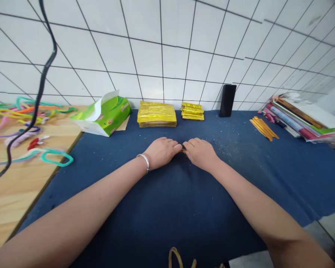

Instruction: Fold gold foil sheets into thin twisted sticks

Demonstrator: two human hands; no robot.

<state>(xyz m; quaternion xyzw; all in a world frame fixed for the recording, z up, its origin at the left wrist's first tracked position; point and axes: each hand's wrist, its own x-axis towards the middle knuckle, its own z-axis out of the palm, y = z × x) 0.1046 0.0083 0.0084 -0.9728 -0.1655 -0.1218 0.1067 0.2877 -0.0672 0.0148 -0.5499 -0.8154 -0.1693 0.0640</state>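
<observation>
My left hand (pixel 162 153), with a silver bangle at the wrist, and my right hand (pixel 200 153) meet low over the blue cloth with fingers curled. Between their fingertips shows a short bit of a thin gold paper strip (pixel 183 149); the rest of it is hidden under both hands. Just behind them lies a thick stack of gold foil paper (pixel 156 114). To its right is a smaller pile of folded gold paper (pixel 192 111). Several narrow gold strips (pixel 264 128) lie together farther right.
A green-and-white tissue pack (pixel 106 114) stands at the back left. A black phone (pixel 227 100) leans on the tiled wall. Books and papers (pixel 304 117) are piled at right. Colourful pipe cleaners (pixel 56 157) lie on the wooden board (pixel 30 193), and a black cable (pixel 43 74) hangs before it.
</observation>
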